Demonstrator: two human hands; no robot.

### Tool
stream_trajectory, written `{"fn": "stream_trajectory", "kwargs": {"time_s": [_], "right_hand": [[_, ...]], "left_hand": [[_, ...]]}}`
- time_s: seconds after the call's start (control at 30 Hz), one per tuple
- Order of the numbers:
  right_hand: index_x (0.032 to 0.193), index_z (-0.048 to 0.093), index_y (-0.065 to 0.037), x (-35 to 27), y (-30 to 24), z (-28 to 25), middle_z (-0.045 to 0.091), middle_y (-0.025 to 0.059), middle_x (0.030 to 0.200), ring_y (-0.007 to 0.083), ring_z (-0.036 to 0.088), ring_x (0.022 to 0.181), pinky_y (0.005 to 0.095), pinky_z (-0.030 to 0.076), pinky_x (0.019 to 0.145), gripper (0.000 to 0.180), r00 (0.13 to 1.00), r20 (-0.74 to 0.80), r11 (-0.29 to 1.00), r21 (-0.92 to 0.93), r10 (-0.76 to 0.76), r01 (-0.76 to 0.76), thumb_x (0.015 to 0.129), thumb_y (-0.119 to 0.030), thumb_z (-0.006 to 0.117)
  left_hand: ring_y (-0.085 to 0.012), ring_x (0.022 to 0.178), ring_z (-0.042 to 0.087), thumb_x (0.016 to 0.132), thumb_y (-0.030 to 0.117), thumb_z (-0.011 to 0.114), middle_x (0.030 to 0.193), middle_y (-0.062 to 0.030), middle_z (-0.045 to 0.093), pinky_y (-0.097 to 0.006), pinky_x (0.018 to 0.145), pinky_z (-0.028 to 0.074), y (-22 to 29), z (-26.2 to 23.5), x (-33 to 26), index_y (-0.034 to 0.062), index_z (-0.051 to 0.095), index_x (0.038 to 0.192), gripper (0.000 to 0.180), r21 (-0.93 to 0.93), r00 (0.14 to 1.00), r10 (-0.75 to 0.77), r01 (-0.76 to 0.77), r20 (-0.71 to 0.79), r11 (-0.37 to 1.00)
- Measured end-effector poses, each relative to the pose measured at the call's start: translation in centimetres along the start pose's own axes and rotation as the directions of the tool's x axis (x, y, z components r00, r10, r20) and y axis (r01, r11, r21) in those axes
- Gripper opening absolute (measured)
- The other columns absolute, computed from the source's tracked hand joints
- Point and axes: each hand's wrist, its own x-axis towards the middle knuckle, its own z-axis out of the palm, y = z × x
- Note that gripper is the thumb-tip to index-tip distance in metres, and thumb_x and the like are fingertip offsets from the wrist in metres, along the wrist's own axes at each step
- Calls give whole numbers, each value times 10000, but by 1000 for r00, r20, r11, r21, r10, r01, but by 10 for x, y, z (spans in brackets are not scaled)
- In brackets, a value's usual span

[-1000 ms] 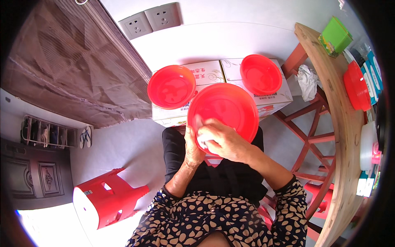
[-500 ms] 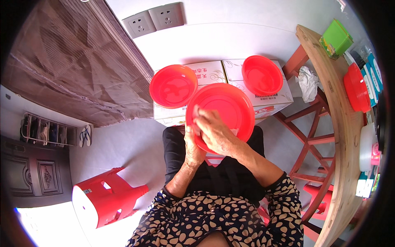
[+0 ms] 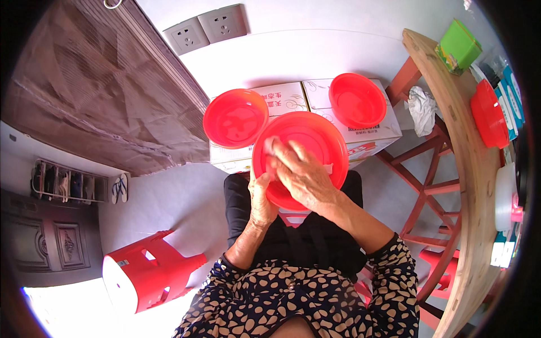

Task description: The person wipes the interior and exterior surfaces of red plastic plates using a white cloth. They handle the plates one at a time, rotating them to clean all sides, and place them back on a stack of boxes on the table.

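Observation:
A red plastic basin [image 3: 324,141] is tilted above my lap, in front of the boxes. My left hand [image 3: 262,205] grips its near left rim, thumb on the inside. My right hand [image 3: 306,179] is inside the basin, fingers bent and pressed to the left inner wall over a pale cloth [image 3: 270,145], mostly hidden under them. A small whitish edge shows beside the right hand too; I cannot tell if it belongs to the cloth. Behind the held basin stand two smaller red bowls, the left bowl [image 3: 235,119] with a wet-looking bottom and the right bowl [image 3: 358,102].
The bowls rest on white cardboard boxes [image 3: 372,134] against the wall. A wooden table [image 3: 470,186] at right carries a green box [image 3: 459,46] and another red basin [image 3: 489,115]. A crumpled white cloth [image 3: 421,111] hangs near red stools. A red stool [image 3: 149,270] lies at left.
My right hand has shifted slightly up along the basin's inner left wall with the cloth. My left hand keeps its hold on the rim.

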Motion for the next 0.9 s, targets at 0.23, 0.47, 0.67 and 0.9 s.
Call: {"fn": "stream_trajectory", "kwargs": {"time_s": [0.23, 0.47, 0.67, 0.9], "right_hand": [[1037, 577, 74, -2, 14, 5, 517, 234, 1104, 264, 566, 844, 299, 521, 684, 301, 957, -178, 902, -330, 231, -279, 852, -162, 553], [919, 609, 59, -29, -3, 0, 513, 243, 975, 324, 579, 784, 367, 514, 692, 265, 960, 155, 961, -188, 235, -205, 842, -194, 597], [832, 605, -80, -40, 2, -22, 482, 138, 893, 276, 575, 739, 370, 475, 629, 111, 993, 117, 955, 296, -23, -13, 753, -149, 640], [845, 653, -150, -46, 30, -53, 512, 52, 706, 232, 576, 676, 382, 466, 595, 101, 975, 189, 956, 286, -115, 57, 767, -128, 593]], "left_hand": [[-246, 1182, 493, 853, 240, 584, 1298, -111, 493, -404, 1012, 399, 5, 20, 2, 40, 366, 1352, 580, -1, 997, 83, -83, -5, 997], [-249, 1154, 515, 871, 248, 573, 1277, -113, 506, -389, 988, 422, -1, 21, 2, 35, 363, 1353, 567, 102, 987, 158, -154, -32, 983], [-252, 1123, 533, 897, 283, 546, 1248, -105, 527, -392, 959, 437, 3, 18, 1, 39, 398, 1322, 512, 103, 995, 95, -94, -4, 990], [-282, 1286, 369, 901, 232, 548, 1391, -175, 359, -408, 1058, 322, -1, 37, -6, 72, 255, 1428, 624, 464, 985, 162, -170, 56, 869]]}}
